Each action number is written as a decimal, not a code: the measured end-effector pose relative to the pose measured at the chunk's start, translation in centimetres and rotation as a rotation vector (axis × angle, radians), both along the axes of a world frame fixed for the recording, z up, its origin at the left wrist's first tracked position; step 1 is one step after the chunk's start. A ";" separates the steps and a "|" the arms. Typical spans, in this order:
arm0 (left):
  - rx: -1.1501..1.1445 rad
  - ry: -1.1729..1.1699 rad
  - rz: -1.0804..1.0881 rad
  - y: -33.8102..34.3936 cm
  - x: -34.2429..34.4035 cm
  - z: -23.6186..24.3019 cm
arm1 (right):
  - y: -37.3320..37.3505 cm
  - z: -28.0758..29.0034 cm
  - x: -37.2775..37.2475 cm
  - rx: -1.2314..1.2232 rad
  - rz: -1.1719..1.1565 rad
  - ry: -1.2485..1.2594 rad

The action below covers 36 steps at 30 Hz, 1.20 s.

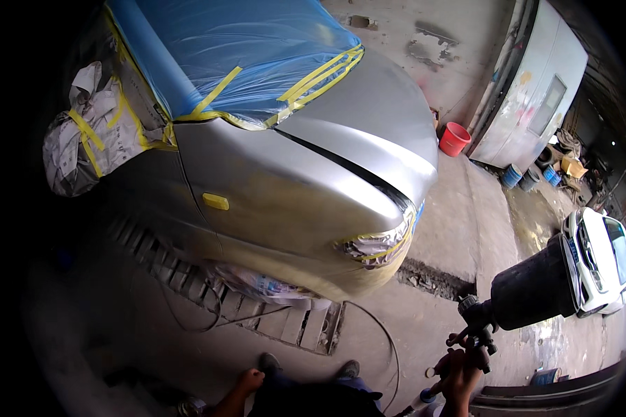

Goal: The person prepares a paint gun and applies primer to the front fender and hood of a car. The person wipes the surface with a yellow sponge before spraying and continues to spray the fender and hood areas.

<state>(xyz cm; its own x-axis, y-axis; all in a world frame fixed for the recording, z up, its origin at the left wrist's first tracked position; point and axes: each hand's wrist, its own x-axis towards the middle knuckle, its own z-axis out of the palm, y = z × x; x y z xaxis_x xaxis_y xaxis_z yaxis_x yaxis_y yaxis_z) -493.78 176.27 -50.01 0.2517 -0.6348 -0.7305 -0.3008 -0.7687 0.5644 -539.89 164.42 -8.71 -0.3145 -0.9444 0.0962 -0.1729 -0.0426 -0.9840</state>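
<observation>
My right hand (460,374) is wrapped round a paint spray gun (474,318) at the lower right. The gun's large black cup (534,288) tilts out to the right, apart from the car. Low in the view, my left hand (251,380) is closed with its fingers curled; whether anything is inside cannot be seen. Ahead stands a silver-grey car (271,174) with yellowish patches along its lower fender and bumper. Blue film (236,52) edged with yellow tape covers its windshield. Paper masks the side mirror (83,142) and the headlight (379,244).
Wooden slats (285,325) lie beside the car, with a dark hose (391,333) looping over the floor. A broken trench (435,278) runs ahead of the bumper. Further off are a red bucket (455,139), a pale door (535,90), blue cans (511,175) and a white car (608,260).
</observation>
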 end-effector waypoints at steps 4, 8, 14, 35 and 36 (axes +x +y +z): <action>-0.045 -0.203 0.001 3.8 11.2 -2.5 | 0.9 2.8 9.4 -0.115 0.101 -0.103; 0.108 -0.066 0.086 4.6 18.1 -1.6 | 1.2 5.6 16.8 -0.022 0.193 -0.167; 0.117 0.092 0.243 3.4 23.2 1.2 | 0.0 5.8 20.6 -0.148 0.525 -0.056; 0.052 0.022 -0.117 -0.8 15.8 1.0 | 8.4 0.4 8.4 -0.049 -0.282 -0.306; 0.053 0.026 -0.117 -1.3 15.8 1.5 | 8.0 0.8 9.9 -0.083 -0.327 -0.306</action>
